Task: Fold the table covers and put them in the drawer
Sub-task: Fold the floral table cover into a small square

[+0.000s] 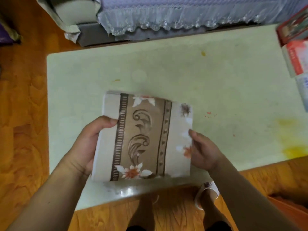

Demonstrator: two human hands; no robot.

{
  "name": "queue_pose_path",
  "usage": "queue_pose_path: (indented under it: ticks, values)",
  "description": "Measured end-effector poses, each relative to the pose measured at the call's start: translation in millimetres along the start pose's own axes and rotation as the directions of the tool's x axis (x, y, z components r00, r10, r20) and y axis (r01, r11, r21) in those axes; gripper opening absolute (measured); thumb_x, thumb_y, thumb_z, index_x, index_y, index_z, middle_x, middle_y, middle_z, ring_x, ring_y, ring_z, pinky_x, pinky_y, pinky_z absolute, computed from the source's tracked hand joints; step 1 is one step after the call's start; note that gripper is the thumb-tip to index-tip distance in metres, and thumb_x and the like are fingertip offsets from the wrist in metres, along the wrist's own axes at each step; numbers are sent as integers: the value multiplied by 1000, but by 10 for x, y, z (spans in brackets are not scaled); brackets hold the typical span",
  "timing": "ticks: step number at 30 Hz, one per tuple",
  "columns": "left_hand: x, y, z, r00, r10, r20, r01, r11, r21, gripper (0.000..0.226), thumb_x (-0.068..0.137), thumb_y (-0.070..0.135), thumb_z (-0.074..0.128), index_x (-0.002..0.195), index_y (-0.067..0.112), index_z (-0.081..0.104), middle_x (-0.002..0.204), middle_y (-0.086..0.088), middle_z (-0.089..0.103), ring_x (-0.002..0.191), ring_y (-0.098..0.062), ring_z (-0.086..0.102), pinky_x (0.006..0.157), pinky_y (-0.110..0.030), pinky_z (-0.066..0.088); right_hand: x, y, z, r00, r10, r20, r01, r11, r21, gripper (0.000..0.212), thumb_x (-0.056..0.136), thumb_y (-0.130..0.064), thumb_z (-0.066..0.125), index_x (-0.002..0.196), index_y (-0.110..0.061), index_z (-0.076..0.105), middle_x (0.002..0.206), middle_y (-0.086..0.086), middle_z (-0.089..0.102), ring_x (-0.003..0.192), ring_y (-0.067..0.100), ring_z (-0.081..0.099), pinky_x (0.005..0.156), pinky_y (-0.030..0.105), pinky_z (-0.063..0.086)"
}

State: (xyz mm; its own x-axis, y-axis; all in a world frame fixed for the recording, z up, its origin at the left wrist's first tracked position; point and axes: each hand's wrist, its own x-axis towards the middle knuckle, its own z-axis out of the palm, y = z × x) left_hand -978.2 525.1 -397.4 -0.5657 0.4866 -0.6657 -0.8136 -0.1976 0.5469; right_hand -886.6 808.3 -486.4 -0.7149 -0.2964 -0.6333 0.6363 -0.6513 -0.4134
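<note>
Folded table cover [143, 137], near the tabletop's [216, 77] front edge, sits gripped by the left hand [86, 145] while the right hand [203, 149] seemingly pinches its side; keep layers squared when lifting.

A pale green surface [183, 72] with yellow stains stands on a wooden floor [21, 114]. At twelve o'clock sits a sofa [70, 12] under a lace-edged cover [183, 14]. At two o'clock, red-and-white boxes [295, 52] lie stacked.
</note>
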Motion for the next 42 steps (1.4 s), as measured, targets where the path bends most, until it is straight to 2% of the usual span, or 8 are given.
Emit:
queue_pose_path:
  ticks: [2, 6, 13, 19, 23, 30, 36, 42]
  values:
    - [46, -236, 164, 994, -76, -79, 78, 997, 22, 60, 54, 37, 84, 107, 8, 78, 102, -23, 72, 81, -35, 69, 73, -41, 57, -268, -100, -187, 999, 35, 11, -35, 999, -36, 59, 53, -29, 98, 105, -8, 78, 88, 15, 73, 62, 23, 68, 55, 32, 57]
    - [316, -1024, 688, 930, -208, -303, 270, 946, 178, 43, 95, 37, 55, 121, 6, 72, 120, -26, 70, 107, -42, 68, 103, -54, 48, -897, -332, -796, 987, 6, -163, -25, 993, -112, 40, 86, -10, 69, 125, 1, 64, 118, 25, 67, 98, 40, 65, 83, 47, 53]
    - [978, -2432, 2534, 871, -360, -334, 468, 814, 344, 28, 96, 19, 63, 116, 0, 68, 103, -24, 74, 96, -42, 71, 94, -53, 54, -2702, -863, -2230, 882, 38, -469, -52, 999, -15, 18, 97, -2, 56, 101, -8, 73, 91, 26, 59, 58, 26, 56, 53, 35, 52]
    - [1604, -2724, 4109, 924, -234, -302, 376, 692, 616, 13, 100, 12, 53, 91, 19, 60, 86, -10, 56, 71, -24, 55, 65, -29, 40, -3674, -1618, -3159, 475, -73, -877, 305, 948, 87, 11, 100, -8, 56, 111, -10, 54, 64, 8, 51, 46, 17, 52, 39, 26, 45]
    - [1926, -2623, 4620, 962, -184, -203, 274, 667, 693, 16, 100, 13, 55, 113, 18, 63, 95, -9, 64, 75, -23, 62, 67, -31, 48, -3879, -2222, -3501, 281, -276, -919, 668, 744, -19, 15, 99, -2, 53, 101, -16, 57, 87, 7, 66, 71, 20, 68, 52, 31, 57]
    - [2127, -2584, 4523, 959, -105, -263, 247, 761, 599, 18, 102, 15, 56, 114, 17, 69, 104, -10, 73, 92, -30, 72, 88, -43, 56, -3822, -2578, -3859, 541, -511, -669, 763, 632, 134, 37, 101, -8, 46, 139, -6, 48, 115, 12, 67, 91, 19, 70, 85, 31, 57]
    - [2116, -2713, 4088, 903, -173, -394, 353, 821, 449, 20, 101, 17, 58, 118, 11, 67, 109, -17, 73, 97, -37, 72, 94, -48, 53, -3024, -2821, -3410, 651, -508, -563, 606, 795, -18, 10, 103, -5, 45, 110, -11, 43, 62, 12, 57, 53, 21, 60, 50, 28, 54]
    - [2011, -2693, 3786, 880, -165, -446, 368, 830, 420, 21, 102, 17, 56, 119, 10, 67, 111, -17, 74, 100, -39, 72, 94, -49, 53, -2746, -2470, -3472, 693, -492, -527, 588, 809, 18, 17, 97, -11, 59, 81, -11, 53, 56, 5, 54, 70, 31, 58, 67, 41, 51]
